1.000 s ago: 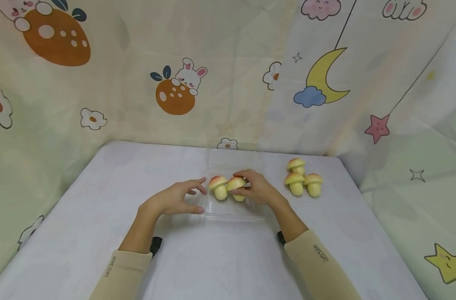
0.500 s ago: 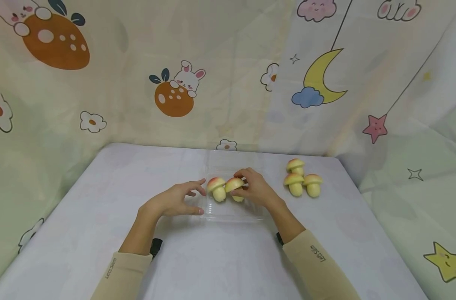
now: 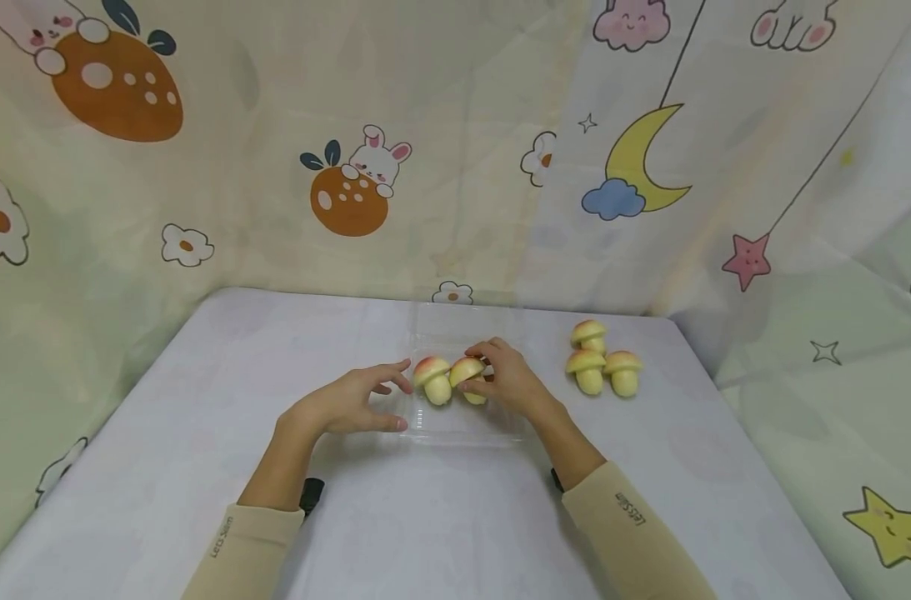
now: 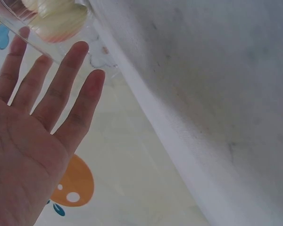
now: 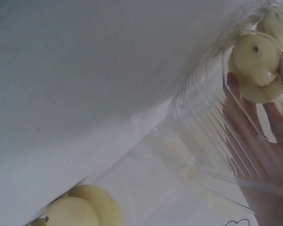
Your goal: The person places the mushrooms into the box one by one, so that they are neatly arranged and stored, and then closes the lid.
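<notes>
A cartoon-printed curtain (image 3: 455,150) with rabbits, a moon and stars hangs behind a white table (image 3: 440,517), and on the table lies a clear plastic tray (image 3: 455,421) with two toy mushrooms standing in it side by side. The person's beige sleeves (image 3: 635,533) each carry small dark lettering that seems to read "Less Slim". The right hand (image 3: 511,383) curls its fingers round the right mushroom (image 3: 468,379) in the tray; the left hand (image 3: 342,404) lies with fingers spread and relaxed at the tray's left edge, its fingertips just beside the left mushroom (image 3: 434,379), gripping nothing. Three more mushrooms (image 3: 598,362) stand clustered well apart to the right. Against the frames a second ago, hands and mushrooms sit almost unchanged; only the view has shifted slightly. The left wrist view shows the open palm and straight fingers (image 4: 61,89) below the tray's clear edge, and the right wrist view shows the mushroom's pale underside (image 5: 254,56) through the ribbed plastic, neither seen from the head
</notes>
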The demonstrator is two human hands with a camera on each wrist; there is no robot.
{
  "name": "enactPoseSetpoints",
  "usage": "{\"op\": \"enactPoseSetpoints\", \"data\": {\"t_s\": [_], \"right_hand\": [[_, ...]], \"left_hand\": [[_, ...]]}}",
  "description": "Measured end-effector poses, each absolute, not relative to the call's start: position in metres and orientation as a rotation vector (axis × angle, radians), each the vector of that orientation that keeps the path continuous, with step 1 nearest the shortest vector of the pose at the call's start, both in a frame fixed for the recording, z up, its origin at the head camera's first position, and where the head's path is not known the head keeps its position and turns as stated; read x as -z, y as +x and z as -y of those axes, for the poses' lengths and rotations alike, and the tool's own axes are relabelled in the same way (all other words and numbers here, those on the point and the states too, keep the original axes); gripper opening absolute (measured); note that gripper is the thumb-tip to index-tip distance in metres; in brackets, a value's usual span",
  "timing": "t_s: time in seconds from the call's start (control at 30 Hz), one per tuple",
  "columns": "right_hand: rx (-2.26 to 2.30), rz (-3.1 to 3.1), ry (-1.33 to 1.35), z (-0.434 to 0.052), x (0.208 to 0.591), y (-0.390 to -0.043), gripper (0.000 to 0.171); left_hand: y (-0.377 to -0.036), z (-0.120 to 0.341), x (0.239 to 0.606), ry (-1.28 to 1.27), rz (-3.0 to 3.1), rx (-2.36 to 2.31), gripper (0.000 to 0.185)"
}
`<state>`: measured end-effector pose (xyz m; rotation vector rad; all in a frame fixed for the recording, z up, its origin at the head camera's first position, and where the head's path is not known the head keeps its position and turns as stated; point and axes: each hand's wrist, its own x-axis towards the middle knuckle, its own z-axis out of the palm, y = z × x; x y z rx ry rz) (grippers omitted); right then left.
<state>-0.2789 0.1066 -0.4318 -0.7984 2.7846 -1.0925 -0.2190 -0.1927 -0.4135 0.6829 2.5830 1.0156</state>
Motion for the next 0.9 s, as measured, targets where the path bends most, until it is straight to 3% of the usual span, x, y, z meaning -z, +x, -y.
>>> {"op": "enactPoseSetpoints", "data": {"t_s": [0.23, 0.9], "right_hand": [[1.066, -2.794, -0.824, -0.111, 0.429, -0.278, 0.065], [0.944, -2.913, -0.995, -0.14, 0.407, -0.257, 0.06]], "left_hand": [[-0.219, 0.192, 0.414, 0.69, -2.575, -1.029, 0.053], [-0.216, 0.193, 0.412, 0.692, -2.569, -1.045, 0.053]]}}
